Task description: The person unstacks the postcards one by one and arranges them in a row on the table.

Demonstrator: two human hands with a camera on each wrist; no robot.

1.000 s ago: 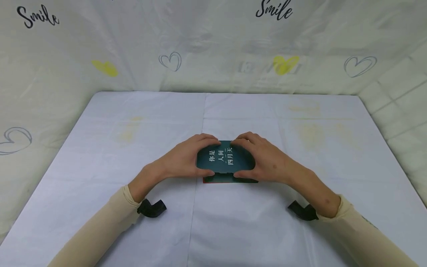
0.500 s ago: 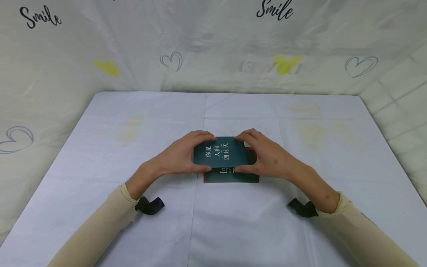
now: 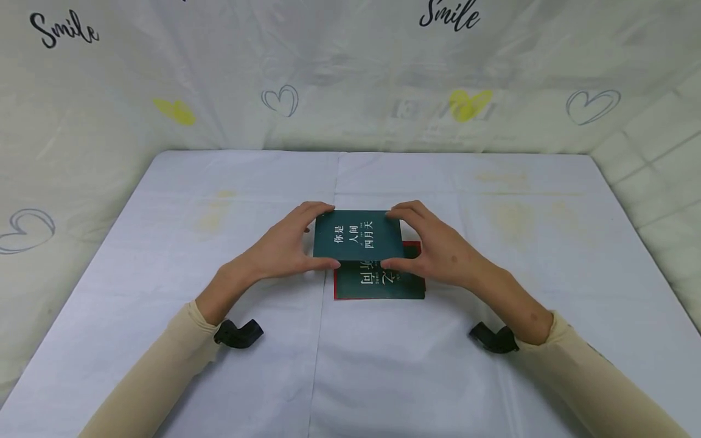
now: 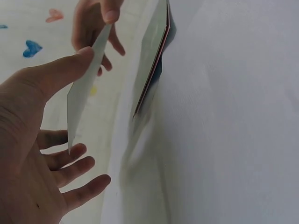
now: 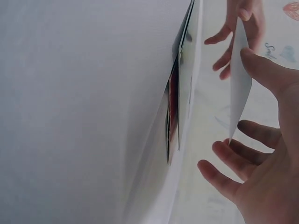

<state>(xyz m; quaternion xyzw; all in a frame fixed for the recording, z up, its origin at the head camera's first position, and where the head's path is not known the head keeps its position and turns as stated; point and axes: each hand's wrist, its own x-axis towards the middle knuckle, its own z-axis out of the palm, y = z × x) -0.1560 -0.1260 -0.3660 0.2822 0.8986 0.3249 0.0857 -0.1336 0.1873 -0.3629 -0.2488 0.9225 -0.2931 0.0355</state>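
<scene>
A dark green card [image 3: 356, 236] with white Chinese characters is held between both hands in the head view. Its left end is pinched by the left hand [image 3: 276, 246], thumb on the near edge and fingers at the far edge. At the right end, the right hand [image 3: 435, 249] pinches it the same way. Both wrist views show the card as a thin sheet [image 4: 86, 88] raised off the table. Below and nearer the person lies a small pile of similar green cards [image 3: 394, 286] with red edges, partly covered by the held card and right hand.
A white cloth covers the table [image 3: 230, 377], with faint yellowish stains. Pale curtains [image 3: 350, 73] printed with hearts and "Smile" hang behind and at the sides. Black wrist mounts [image 3: 239, 334] stick out from the cream sleeves.
Both hands have carried the card away from the person and slightly left, off the pile. More of the pile, with its red edge and lettering, now shows.
</scene>
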